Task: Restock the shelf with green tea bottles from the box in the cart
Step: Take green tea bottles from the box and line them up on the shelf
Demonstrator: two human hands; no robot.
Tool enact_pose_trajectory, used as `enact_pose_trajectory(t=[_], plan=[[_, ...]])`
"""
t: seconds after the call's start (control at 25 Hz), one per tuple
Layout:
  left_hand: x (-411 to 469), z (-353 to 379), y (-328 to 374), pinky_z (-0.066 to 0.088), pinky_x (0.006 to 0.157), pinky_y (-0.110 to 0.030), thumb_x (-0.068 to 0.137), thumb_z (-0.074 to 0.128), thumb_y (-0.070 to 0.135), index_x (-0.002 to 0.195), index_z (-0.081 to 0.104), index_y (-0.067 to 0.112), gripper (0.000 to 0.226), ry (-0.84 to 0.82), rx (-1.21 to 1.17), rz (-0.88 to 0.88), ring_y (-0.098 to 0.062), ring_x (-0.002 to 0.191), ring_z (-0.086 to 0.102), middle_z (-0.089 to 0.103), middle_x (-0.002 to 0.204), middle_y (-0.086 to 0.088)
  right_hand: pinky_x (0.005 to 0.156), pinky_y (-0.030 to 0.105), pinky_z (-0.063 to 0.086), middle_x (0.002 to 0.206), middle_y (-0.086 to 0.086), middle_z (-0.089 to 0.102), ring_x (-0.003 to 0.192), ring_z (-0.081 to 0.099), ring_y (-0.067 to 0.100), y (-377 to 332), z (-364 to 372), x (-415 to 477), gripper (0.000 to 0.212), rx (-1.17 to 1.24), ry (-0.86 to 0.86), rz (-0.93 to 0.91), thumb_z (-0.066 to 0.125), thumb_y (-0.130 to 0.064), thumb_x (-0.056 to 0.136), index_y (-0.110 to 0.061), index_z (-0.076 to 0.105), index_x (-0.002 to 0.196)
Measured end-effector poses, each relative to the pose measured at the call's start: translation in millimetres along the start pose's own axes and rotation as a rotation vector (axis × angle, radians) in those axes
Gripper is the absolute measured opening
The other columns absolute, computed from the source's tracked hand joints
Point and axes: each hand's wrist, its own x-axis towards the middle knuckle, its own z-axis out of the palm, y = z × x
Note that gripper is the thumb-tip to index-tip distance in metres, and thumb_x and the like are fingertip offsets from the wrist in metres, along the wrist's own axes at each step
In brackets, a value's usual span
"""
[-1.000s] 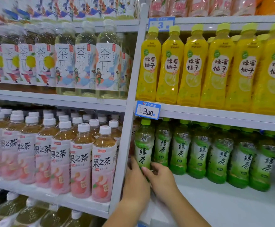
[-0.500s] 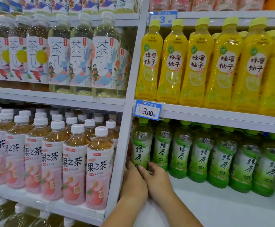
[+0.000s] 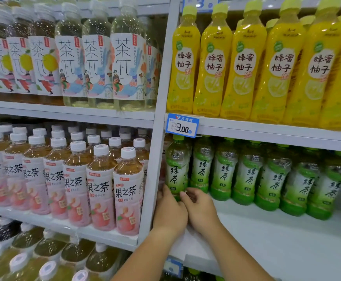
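Several green tea bottles (image 3: pixel 248 175) with green labels stand in a row at the back of the white shelf (image 3: pixel 271 242). The leftmost green tea bottle (image 3: pixel 176 169) stands upright next to the shelf post. My left hand (image 3: pixel 169 211) holds its base from the left, fingers reaching round the side. My right hand (image 3: pixel 201 211) grips the base from the right, fingertips curled against it. The box and the cart are out of view.
Yellow honey-pomelo bottles (image 3: pixel 244 63) fill the shelf above, with a 3.00 price tag (image 3: pixel 182 125) on its edge. A white upright post (image 3: pixel 155 159) separates the peach tea bottles (image 3: pixel 100 185) on the left. Bare shelf lies in front of the green row.
Both hands stay at the base of the leftmost green tea bottle, which has slid slightly deeper onto the shelf. The view has shifted a little.
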Motion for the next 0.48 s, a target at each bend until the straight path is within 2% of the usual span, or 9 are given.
enact_pose_trajectory(t=[0.08,0.16,0.2,0.32,0.4,0.48], plan=[[-13,-15,13,0.036,0.116,-0.046,0.079,0.042,0.033,0.144,0.042,0.027,0.066,-0.058,-0.017,-0.011,-0.023,0.136,0.044,0.049,0.144,-0.002,0.091,0.021,0.044,0.123,0.003,0.065,0.111,0.061,0.012,-8,-8,-11,0.039,0.016,-0.035,0.089,0.062,-0.024,0.095,-0.008,0.058,0.130],[-30,-33,36,0.044,0.109,-0.042,0.089,0.044,0.029,0.134,0.053,0.028,0.045,-0.125,-0.094,-0.042,-0.022,0.123,0.056,0.061,0.128,0.001,0.098,0.023,0.039,0.136,0.004,0.056,0.121,0.054,0.014,-20,-25,-24,0.045,0.035,-0.065,0.203,0.058,-0.024,0.097,-0.009,0.049,0.139],[-40,-42,45,0.044,0.107,-0.039,0.096,0.045,0.027,0.133,0.055,0.025,0.039,-0.158,-0.123,-0.063,-0.022,0.122,0.057,0.062,0.127,0.002,0.099,0.023,0.038,0.140,0.003,0.053,0.125,0.051,0.014,-28,-35,-34,0.046,0.034,-0.085,0.245,0.056,-0.026,0.098,-0.011,0.047,0.141],[-69,-73,75,0.031,0.112,-0.031,0.104,0.043,0.034,0.149,0.042,0.015,0.049,-0.252,-0.124,-0.169,-0.019,0.139,0.042,0.047,0.148,0.000,0.096,0.021,0.035,0.141,-0.001,0.050,0.122,0.048,0.010,-57,-69,-64,0.047,0.056,-0.106,0.371,0.052,-0.031,0.100,-0.016,0.044,0.144],[-92,-93,95,0.028,0.107,-0.023,0.105,0.041,0.037,0.152,0.038,0.015,0.052,-0.323,-0.138,-0.216,-0.016,0.140,0.038,0.042,0.152,0.002,0.095,0.021,0.035,0.141,-0.001,0.049,0.117,0.048,0.008,-77,-93,-85,0.047,0.057,-0.091,0.450,0.051,-0.035,0.100,-0.019,0.044,0.144],[-116,-113,116,0.027,0.104,-0.022,0.105,0.041,0.039,0.153,0.037,0.017,0.052,-0.393,-0.144,-0.255,-0.016,0.141,0.037,0.040,0.155,0.001,0.095,0.023,0.037,0.141,-0.003,0.050,0.120,0.048,0.008,-96,-117,-108,0.044,0.058,-0.107,0.505,0.051,-0.039,0.099,-0.025,0.045,0.141]])
